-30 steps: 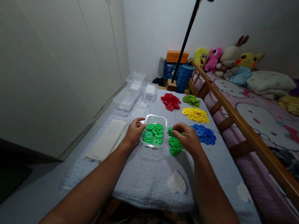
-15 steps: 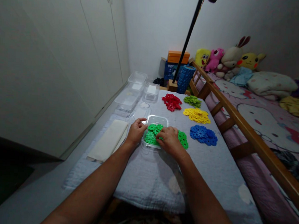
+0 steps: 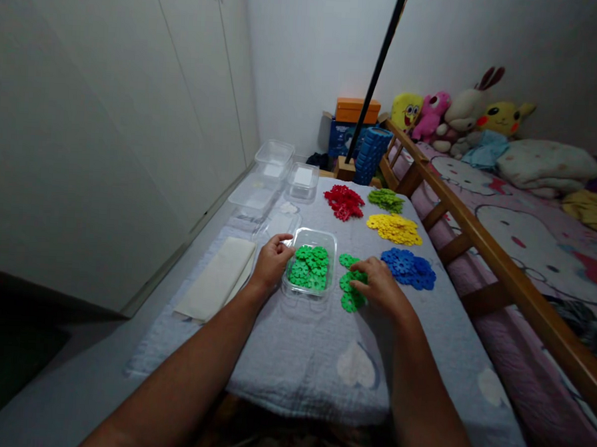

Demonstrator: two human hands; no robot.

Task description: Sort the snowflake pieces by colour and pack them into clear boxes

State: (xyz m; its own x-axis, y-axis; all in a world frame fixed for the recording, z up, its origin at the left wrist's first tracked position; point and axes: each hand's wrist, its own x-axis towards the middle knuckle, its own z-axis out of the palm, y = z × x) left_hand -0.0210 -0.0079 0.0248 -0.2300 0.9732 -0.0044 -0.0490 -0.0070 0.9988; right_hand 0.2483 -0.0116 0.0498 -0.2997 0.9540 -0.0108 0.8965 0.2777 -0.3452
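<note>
A clear plastic box (image 3: pixel 330 237) sits on the quilted table cover, partly filled with green flower-shaped discs (image 3: pixel 308 266). My left hand (image 3: pixel 272 261) grips the box's left rim with curled fingers. To the right of the box lies a small loose pile of green discs (image 3: pixel 349 279). My right hand (image 3: pixel 380 285) rests on that pile, fingers curled and pinching at the discs.
Piles of blue discs (image 3: pixel 409 267), yellow discs (image 3: pixel 394 228), red discs (image 3: pixel 344 201) and light green discs (image 3: pixel 386 200) lie further back. Empty clear boxes (image 3: pixel 273 157) and lids stand at the back left, a folded cloth (image 3: pixel 217 277) at left. A wooden bed rail (image 3: pixel 482 243) runs along the right.
My right hand went from the loose green pile over the box and has come back to the pile. The left hand has stayed on the box.
</note>
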